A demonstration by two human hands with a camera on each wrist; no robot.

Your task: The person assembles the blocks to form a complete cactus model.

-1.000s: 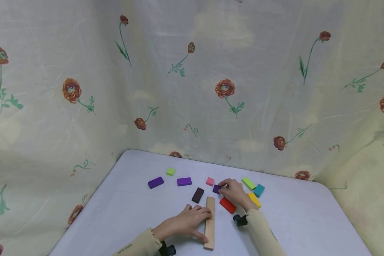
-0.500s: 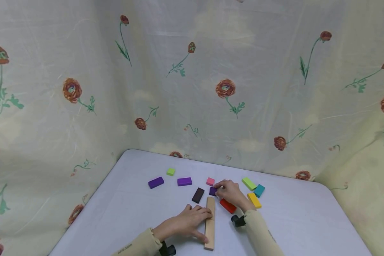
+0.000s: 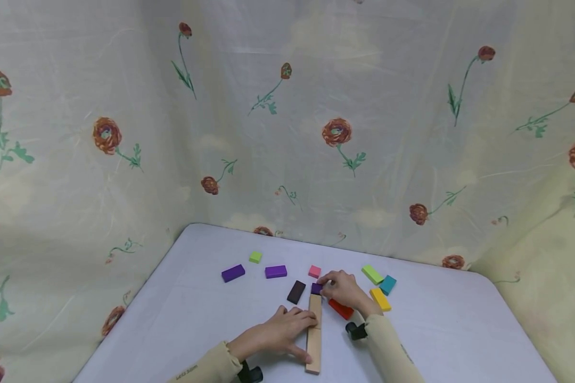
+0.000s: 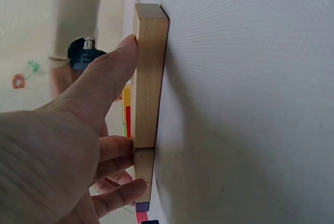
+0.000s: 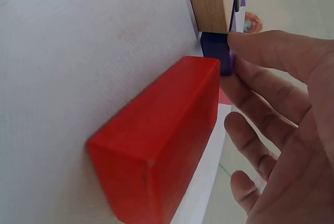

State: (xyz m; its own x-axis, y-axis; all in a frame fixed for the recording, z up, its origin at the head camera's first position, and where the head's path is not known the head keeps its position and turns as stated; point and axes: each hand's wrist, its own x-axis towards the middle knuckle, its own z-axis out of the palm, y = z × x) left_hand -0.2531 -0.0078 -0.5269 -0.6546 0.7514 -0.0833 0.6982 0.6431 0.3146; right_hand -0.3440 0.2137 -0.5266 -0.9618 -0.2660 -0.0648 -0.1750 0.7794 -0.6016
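Observation:
Two natural wooden blocks lie end to end in a row: a far block (image 3: 315,304) and a near block (image 3: 314,348). My left hand (image 3: 284,331) rests on them, fingers spread, its thumb on the near block and fingertips on the far one. At the row's far end my right hand (image 3: 346,290) pinches a small dark purple block (image 3: 315,289) between thumb and fingers. In the right wrist view this purple block (image 5: 214,51) touches the wooden end. A red block (image 5: 162,130) lies just beside the right hand.
On the white table (image 3: 172,319) lie a dark brown block (image 3: 296,292), a pink block (image 3: 314,271), purple blocks (image 3: 276,272), green blocks (image 3: 372,274), a teal block (image 3: 388,285) and a yellow block (image 3: 380,299). Flowered cloth (image 3: 287,159) hangs around the table.
My right hand has moved the small purple block left and slightly nearer, against the far end of the wooden row. The left hand has stayed in place.

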